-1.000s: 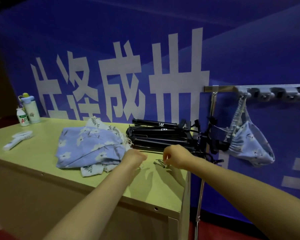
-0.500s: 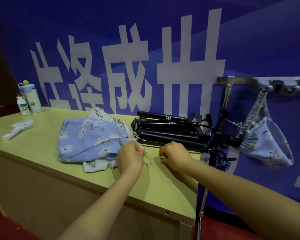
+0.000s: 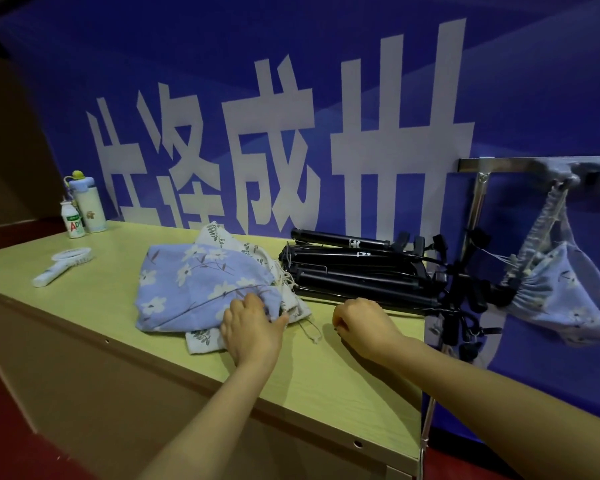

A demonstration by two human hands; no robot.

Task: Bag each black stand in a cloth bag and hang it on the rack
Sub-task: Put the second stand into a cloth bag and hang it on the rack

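Crowding the table's right edge lie black stands; left hand grips cloth bags; right hand curled, contents unclear.

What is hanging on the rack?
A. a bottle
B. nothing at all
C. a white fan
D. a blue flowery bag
D: a blue flowered bag hangs by its cord from a hook on the rack.
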